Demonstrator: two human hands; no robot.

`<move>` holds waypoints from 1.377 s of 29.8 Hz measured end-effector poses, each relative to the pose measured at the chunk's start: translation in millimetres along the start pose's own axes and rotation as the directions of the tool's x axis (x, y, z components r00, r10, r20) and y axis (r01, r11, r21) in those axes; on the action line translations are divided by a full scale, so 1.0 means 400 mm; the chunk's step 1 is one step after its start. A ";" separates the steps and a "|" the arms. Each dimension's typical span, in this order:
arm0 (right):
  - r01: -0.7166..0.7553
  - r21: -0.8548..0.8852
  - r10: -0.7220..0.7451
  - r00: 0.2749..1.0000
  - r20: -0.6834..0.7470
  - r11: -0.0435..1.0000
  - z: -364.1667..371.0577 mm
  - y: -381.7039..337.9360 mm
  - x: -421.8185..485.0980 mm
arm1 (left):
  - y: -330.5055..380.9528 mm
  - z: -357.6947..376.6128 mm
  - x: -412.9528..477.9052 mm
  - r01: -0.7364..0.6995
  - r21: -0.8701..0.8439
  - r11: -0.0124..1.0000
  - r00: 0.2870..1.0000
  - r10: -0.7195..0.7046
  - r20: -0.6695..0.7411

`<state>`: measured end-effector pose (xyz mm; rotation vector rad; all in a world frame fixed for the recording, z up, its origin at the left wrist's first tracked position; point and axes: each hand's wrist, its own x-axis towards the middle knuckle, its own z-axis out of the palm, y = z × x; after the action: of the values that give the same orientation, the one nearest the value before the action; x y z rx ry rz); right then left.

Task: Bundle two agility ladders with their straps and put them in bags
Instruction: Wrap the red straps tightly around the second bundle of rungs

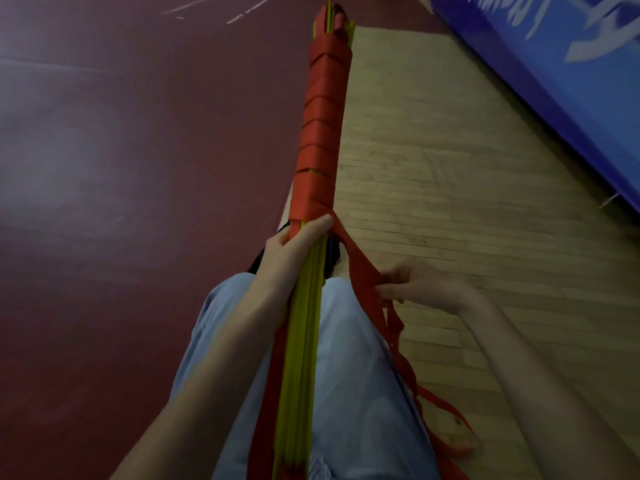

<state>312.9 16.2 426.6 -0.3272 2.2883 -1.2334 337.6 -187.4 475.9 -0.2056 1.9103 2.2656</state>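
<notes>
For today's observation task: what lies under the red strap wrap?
Only yellow rungs show, at a gap and past both ends; the wrap hides the rest.

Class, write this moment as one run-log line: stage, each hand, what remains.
stage: strap-wrapping | left hand: grips yellow rung bundle at wrap edge | right hand: pinches loose red strap | remains: near half bare

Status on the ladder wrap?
Left hand grips rung bundle at wrap's edge. Right hand pinches red strap; far half wrapped. Loose strap tails hang below right hand.
</notes>
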 end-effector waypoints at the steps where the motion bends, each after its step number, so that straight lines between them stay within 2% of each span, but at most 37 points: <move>1: -0.018 -0.041 0.017 0.999 -0.030 0.999 -0.009 0.019 0.004 | 0.015 0.003 0.007 -0.013 0.000 1.000 1.000 0.013 0.006; 3: -0.084 -0.074 0.073 0.987 -0.144 0.994 -0.032 0.071 0.004 | 0.048 0.012 0.022 -0.056 0.024 0.998 0.998 0.056 0.017; 6: -0.320 0.000 0.305 0.905 -0.295 0.948 -0.069 0.175 -0.009 | 0.095 0.019 0.038 -0.140 0.054 0.989 0.990 0.140 -0.001; 8: -0.515 0.016 0.485 0.796 -0.363 0.857 -0.082 0.254 -0.030 | 0.124 0.017 0.045 -0.176 0.056 0.983 0.984 0.178 -0.021; 10: -0.700 -0.003 0.644 0.660 -0.386 0.715 -0.077 0.322 -0.062 | 0.146 0.012 0.052 -0.185 0.045 0.982 0.981 0.187 -0.043; 11: -0.751 0.046 0.710 0.601 -0.367 0.659 -0.079 0.344 -0.070 | 0.155 0.012 0.057 -0.188 0.035 0.982 0.981 0.189 -0.051; 12: -0.766 0.171 0.772 0.556 -0.308 0.620 -0.082 0.355 -0.068 | 0.158 0.012 0.058 -0.184 0.025 0.983 0.981 0.185 -0.055; 13: -0.720 0.338 0.796 0.542 -0.270 0.606 -0.095 0.353 -0.061 | 0.156 0.012 0.059 -0.175 0.016 0.984 0.983 0.176 -0.050; 14: -0.620 0.475 0.777 0.555 -0.298 0.624 -0.117 0.336 -0.050 | 0.152 0.018 0.059 -0.163 0.008 0.987 0.986 0.164 -0.035; 15: -0.479 0.570 0.732 0.564 -0.382 0.667 -0.141 0.301 -0.029 | 0.142 0.022 0.057 -0.145 0.003 0.989 0.989 0.145 -0.026; 16: -0.277 0.608 0.640 0.556 -0.530 0.744 -0.167 0.253 -0.008 | 0.129 0.027 0.055 -0.124 0.008 0.992 0.992 0.124 -0.021; 17: -0.060 0.550 0.502 0.501 -0.705 0.833 -0.194 0.192 0.004 | 0.117 0.029 0.052 -0.105 0.022 0.994 0.994 0.106 -0.023; 19: 0.348 0.299 0.212 0.266 -0.940 0.888 -0.221 0.052 -0.001 | 0.088 0.035 0.043 -0.070 0.041 0.997 0.997 0.071 -0.018; 20: 0.406 0.150 0.086 0.172 -0.981 0.901 -0.225 0.017 -0.007 | 0.074 0.036 0.038 -0.054 0.044 0.998 0.998 0.055 -0.012; 21: 0.329 0.065 0.013 0.158 -0.987 0.942 -0.231 0.014 -0.009 | 0.063 0.033 0.034 -0.045 0.053 0.998 0.999 0.045 -0.009; 22: 0.086 -0.002 -0.021 0.225 -0.974 0.996 -0.238 0.048 -0.007 | 0.053 0.031 0.030 -0.037 0.063 0.997 0.999 0.037 -0.007; 23: -0.261 -0.078 0.031 0.392 -0.920 0.962 -0.239 0.095 -0.010 | 0.046 0.027 0.026 -0.034 0.068 0.997 0.999 0.034 -0.006; 24: -0.537 -0.177 0.187 0.554 -0.812 0.825 -0.232 0.150 -0.015 | 0.043 0.024 0.025 -0.034 0.066 0.997 0.999 0.034 -0.004; 25: -0.676 -0.276 0.376 0.650 -0.660 0.683 -0.214 0.193 -0.023 | 0.040 0.018 0.024 -0.033 0.059 0.998 0.999 0.034 -0.008; 26: -0.683 -0.328 0.462 0.701 -0.543 0.652 -0.188 0.208 -0.029 | 0.040 0.015 0.025 -0.031 0.056 0.998 0.999 0.031 -0.011; 27: -0.615 -0.307 0.435 0.757 -0.488 0.726 -0.157 0.194 -0.031 | 0.041 0.015 0.027 -0.031 0.057 0.998 0.999 0.032 -0.007; 28: -0.491 -0.217 0.339 0.801 -0.493 0.844 -0.133 0.173 -0.028 | 0.045 0.016 0.028 -0.033 0.058 0.998 0.999 0.033 0.002; 29: -0.327 -0.114 0.226 0.828 -0.514 0.938 -0.108 0.141 -0.025 | 0.045 0.020 0.030 -0.032 0.056 0.998 0.999 0.031 0.015; 30: -0.152 -0.011 0.123 0.838 -0.532 0.988 -0.082 0.087 -0.018 | 0.051 0.025 0.029 -0.033 0.050 0.998 0.999 0.031 0.030; 32: 0.125 0.161 -0.037 0.886 -0.463 0.979 -0.041 -0.026 -0.008 | 0.058 0.033 0.028 -0.031 0.043 0.999 0.998 0.028 0.062; 33: 0.218 0.209 -0.116 0.902 -0.415 0.953 -0.023 -0.075 -0.005 | 0.059 0.036 0.026 -0.031 0.050 0.998 0.997 0.027 0.073; 37: 0.370 0.189 -0.288 0.890 -0.355 0.910 0.007 -0.158 0.024 | 0.061 0.038 0.024 -0.039 0.079 0.996 0.996 0.032 0.086; 41: 0.397 0.219 -0.311 0.887 -0.341 0.891 0.010 -0.165 0.040 | 0.058 0.036 0.025 -0.039 0.073 0.997 0.996 0.033 0.082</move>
<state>299.7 -30.3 474.3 -0.5055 2.3152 -1.8929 323.1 -176.7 498.4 -0.0689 1.9676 2.1845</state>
